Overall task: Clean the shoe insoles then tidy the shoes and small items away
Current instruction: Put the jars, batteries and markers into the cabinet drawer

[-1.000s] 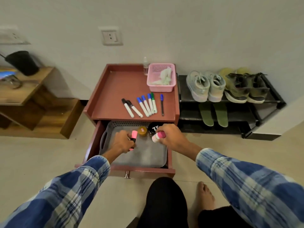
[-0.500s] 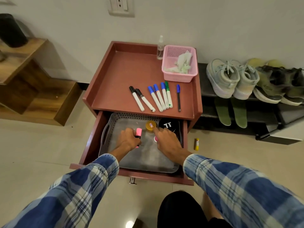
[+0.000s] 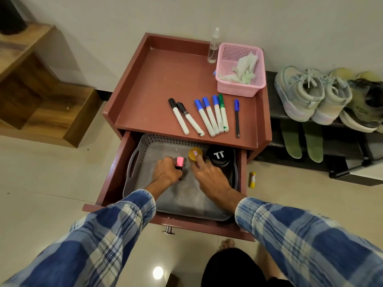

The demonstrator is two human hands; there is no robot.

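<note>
Since a second ago, inside the open drawer (image 3: 116,177), at the back edge of the grey tray (image 3: 186,200), the right hand (image 3: 209,177) has stretched its forefinger onto the yellow jar (image 3: 194,154), whether it grasps anything cannot be told; the left hand (image 3: 166,171) clenches the pink highlighter (image 3: 179,162)

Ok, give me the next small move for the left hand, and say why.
Probably lay the pink highlighter flat on the grey tray and let go. The left hand grips it low inside the open drawer, just above the tray floor and beside the yellow-lidded jar. The markers on the cabinet top have yet to be put away.
</note>
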